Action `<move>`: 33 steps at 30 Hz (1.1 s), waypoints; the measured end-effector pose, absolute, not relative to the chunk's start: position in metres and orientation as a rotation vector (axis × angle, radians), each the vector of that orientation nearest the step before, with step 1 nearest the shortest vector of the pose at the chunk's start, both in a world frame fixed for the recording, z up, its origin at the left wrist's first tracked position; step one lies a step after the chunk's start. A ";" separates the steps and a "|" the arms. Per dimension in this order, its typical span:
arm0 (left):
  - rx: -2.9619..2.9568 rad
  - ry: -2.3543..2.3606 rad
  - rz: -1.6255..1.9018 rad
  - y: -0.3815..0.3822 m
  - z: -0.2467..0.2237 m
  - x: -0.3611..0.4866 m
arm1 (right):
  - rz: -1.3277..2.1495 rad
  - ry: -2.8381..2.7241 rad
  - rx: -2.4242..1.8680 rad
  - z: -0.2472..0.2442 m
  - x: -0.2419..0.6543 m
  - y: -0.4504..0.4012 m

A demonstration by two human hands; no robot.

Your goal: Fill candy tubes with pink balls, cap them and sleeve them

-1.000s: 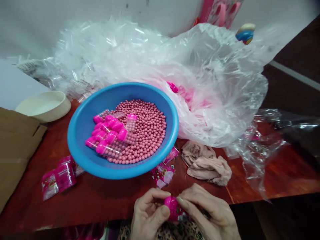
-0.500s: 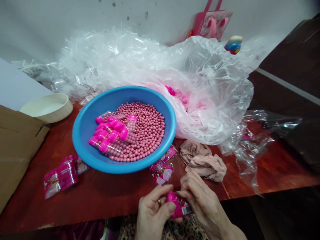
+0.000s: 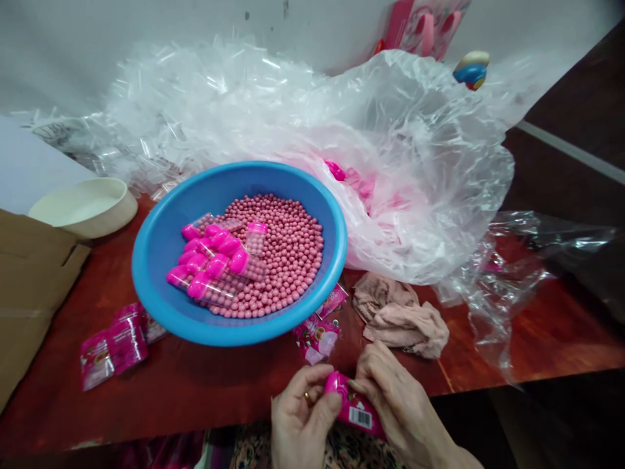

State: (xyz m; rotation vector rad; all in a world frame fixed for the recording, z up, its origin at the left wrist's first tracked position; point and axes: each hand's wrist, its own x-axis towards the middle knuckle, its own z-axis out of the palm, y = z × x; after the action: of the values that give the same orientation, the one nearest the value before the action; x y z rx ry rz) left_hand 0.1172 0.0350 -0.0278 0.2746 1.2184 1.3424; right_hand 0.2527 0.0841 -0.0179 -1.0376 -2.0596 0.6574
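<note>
Near the table's front edge, both hands hold one small pink printed wrapper [image 3: 360, 410] with a barcode on it. At its left end, a rounded, shiny pink part like a tube cap shows. My left hand [image 3: 303, 410], with a ring on one finger, grips that end between thumb and fingers. My right hand [image 3: 395, 397] pinches the wrapper's upper edge at the right; its curled fingers hide part of it. Just beyond lie more pink printed wrappers [image 3: 317, 335]. A blue basin [image 3: 215, 332] holds pink beads [image 3: 283, 260] and several clear tubes with pink caps [image 3: 217, 267].
Pink printed packs [image 3: 114, 348] lie at the left, beside a cardboard box [image 3: 34, 293]. A cream dish [image 3: 92, 208] is behind them. Clear plastic tubes [image 3: 195, 98] are heaped along the wall. A plastic bag [image 3: 415, 215] with pink pieces and a crumpled beige cloth [image 3: 405, 319] are at the right.
The wrapper has tilted, its right end lower, and more of its barcode shows. My right hand has shifted slightly down. The view has moved a little.
</note>
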 end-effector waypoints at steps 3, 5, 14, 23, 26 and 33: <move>0.321 1.258 1.367 0.030 -0.032 0.121 | 0.648 -2.000 -1.092 -0.021 0.248 0.077; 0.385 1.307 1.375 0.027 -0.035 0.122 | 0.665 -1.969 -1.098 -0.022 0.247 0.075; 0.572 1.363 1.300 0.026 -0.029 0.110 | 1.144 -1.781 -1.227 -0.013 0.265 0.078; 0.419 1.088 1.113 0.031 -0.027 0.099 | 1.224 -1.785 -1.070 -0.005 0.256 0.074; 0.428 1.020 1.105 0.033 -0.028 0.097 | 1.119 -1.897 -1.047 -0.010 0.255 0.069; 0.328 0.987 1.125 0.042 -0.030 0.095 | 0.979 -1.951 -1.182 -0.028 0.245 0.059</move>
State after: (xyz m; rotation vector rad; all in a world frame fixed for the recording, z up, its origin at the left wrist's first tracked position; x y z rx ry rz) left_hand 0.0947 0.0424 -0.0301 0.3277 0.9872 1.1248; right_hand 0.2451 0.0586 -0.0277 -1.1815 -1.9511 0.9794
